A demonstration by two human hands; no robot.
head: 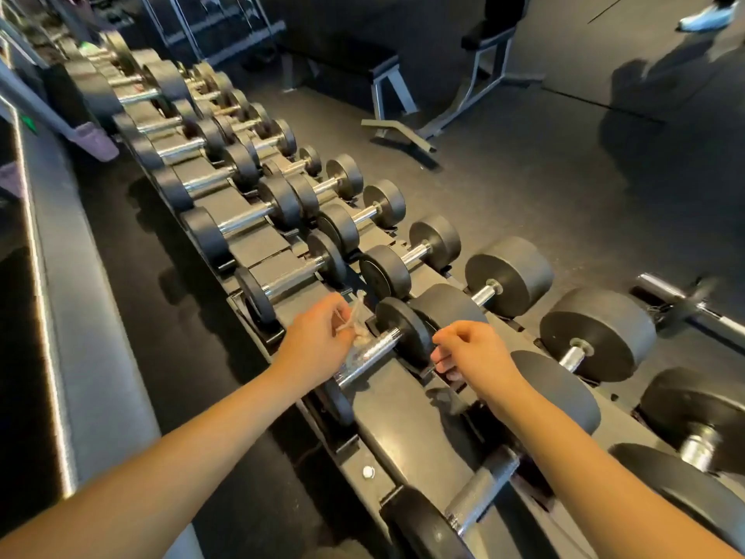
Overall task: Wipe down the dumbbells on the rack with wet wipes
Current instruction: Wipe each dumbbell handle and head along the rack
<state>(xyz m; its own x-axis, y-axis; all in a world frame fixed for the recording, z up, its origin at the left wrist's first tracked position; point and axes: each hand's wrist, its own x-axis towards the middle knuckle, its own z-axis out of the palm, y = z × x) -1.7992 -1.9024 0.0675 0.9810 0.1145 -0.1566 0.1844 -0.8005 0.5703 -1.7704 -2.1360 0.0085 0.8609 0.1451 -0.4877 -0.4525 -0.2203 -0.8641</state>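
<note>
The left hand has its fingers pinched round a crumpled wet wipe, held against the chrome handle of a small dumbbell that lies on the rack at the hand's 4 o'clock. The right hand hangs at that dumbbell's 3 o'clock, fingers curled under, and I cannot tell whether they hold anything. More dumbbells line the rack toward 11 o'clock.

we were in a gym: a long rack carried two rows of black dumbbells with chrome handles, padded workout benches on steel legs stood beyond it, a barbell lay at the right, and dark rubber flooring covered the room.
</note>
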